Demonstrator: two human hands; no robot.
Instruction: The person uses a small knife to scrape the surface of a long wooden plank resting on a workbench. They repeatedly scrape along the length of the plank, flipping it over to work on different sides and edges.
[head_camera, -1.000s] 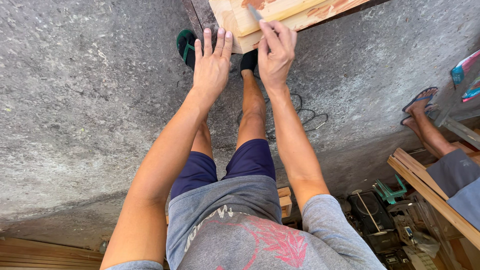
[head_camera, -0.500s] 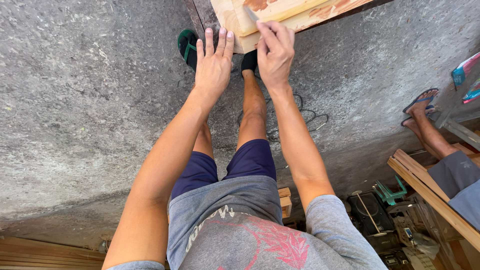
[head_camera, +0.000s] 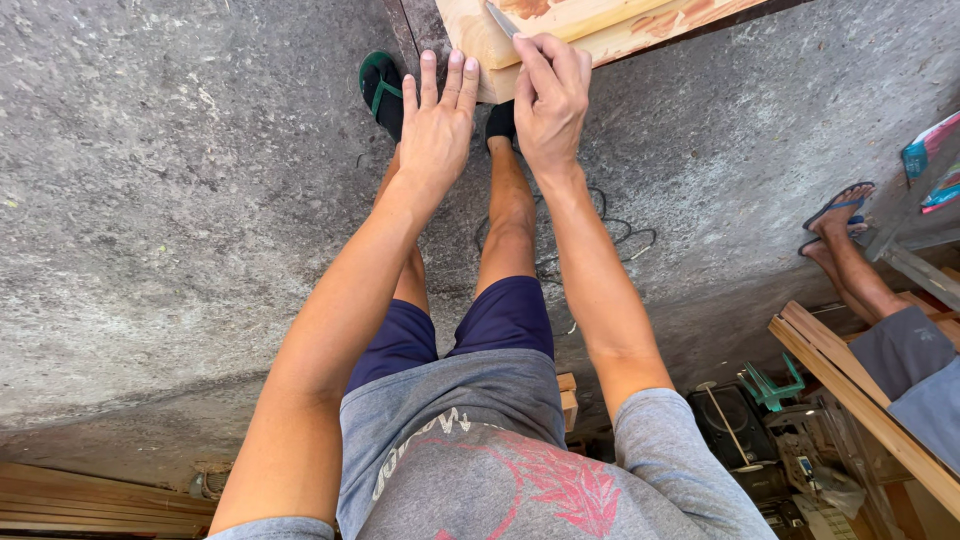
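Observation:
Light wooden boards (head_camera: 560, 20) lie at the top edge of the head view. My left hand (head_camera: 438, 125) rests flat with fingers together against the near edge of the lower board. My right hand (head_camera: 550, 100) is closed around a thin metal tool (head_camera: 500, 18) whose tip presses on the wood. Both arms reach straight forward. Below them are my legs, a green sandal (head_camera: 380, 90) on my left foot and a dark one (head_camera: 500, 122) on the right.
Rough grey concrete floor (head_camera: 180, 220) spreads all around. Another person's legs and sandals (head_camera: 840, 215) stand at the right. Wooden strips (head_camera: 860, 400) and tools (head_camera: 740, 420) lie at the lower right, planks (head_camera: 80, 495) at the lower left.
My hands have stayed on the board. The view has shifted very slightly.

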